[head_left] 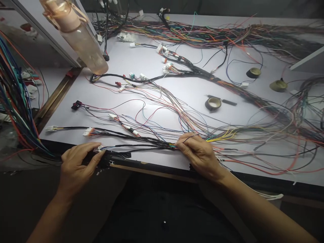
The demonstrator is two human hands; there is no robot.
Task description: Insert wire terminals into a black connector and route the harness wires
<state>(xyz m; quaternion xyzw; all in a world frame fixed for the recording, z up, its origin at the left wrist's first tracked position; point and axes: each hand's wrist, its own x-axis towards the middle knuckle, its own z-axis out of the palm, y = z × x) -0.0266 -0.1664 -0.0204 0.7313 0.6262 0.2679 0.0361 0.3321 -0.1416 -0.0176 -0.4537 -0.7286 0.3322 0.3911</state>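
At the worktop's (177,91) near edge, the left hand (76,165) pinches a white connector (99,148) on a black-taped wire bundle (141,145); the right hand (199,153) pinches a thin black wire (190,137) where the bundle fans out, with a tape roll (213,103) well beyond

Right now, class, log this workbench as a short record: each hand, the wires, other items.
left hand: pinches a white connector at the table edge
right hand: pinches a thin wire above a black-wrapped bundle
table: white, strewn with coloured loose wires
tape rolls: one dark roll mid-table
bottle: clear, upper left
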